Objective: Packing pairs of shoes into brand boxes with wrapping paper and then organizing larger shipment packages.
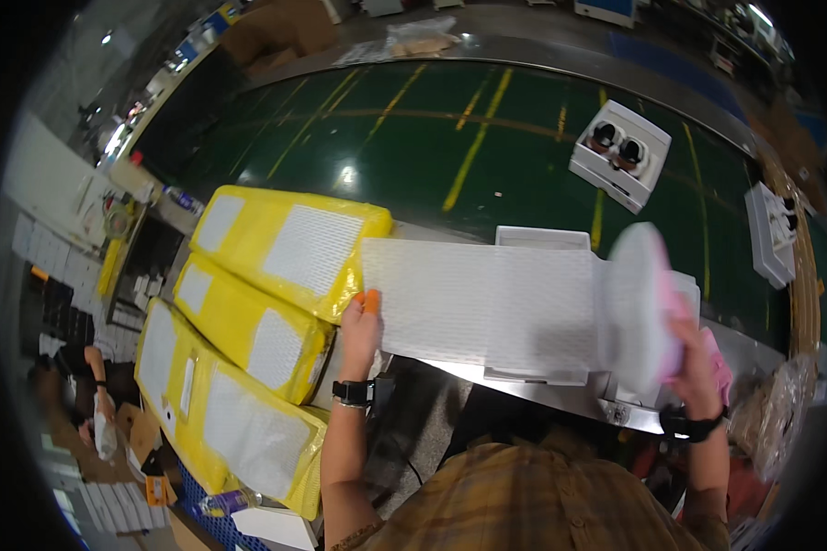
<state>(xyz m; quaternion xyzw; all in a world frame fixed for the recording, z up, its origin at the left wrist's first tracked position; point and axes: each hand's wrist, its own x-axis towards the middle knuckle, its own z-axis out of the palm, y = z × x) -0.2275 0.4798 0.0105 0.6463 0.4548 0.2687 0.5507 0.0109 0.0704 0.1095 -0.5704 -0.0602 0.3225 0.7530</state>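
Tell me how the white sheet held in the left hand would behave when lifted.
The white sheet is probably floppy, since it looks thin. It seems light for its size: the left hand merely pinches its edge. Its patterned surface may offer some grip.

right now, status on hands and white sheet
Left hand gripping white textured sheet, left edge. Right hand holding rounded white bundle. White box partly hidden by sheet.

No words, numbers or signs can be read. The purple label on the lower bottle is too small to make out, as are the dark marks on the orange box at lower left.
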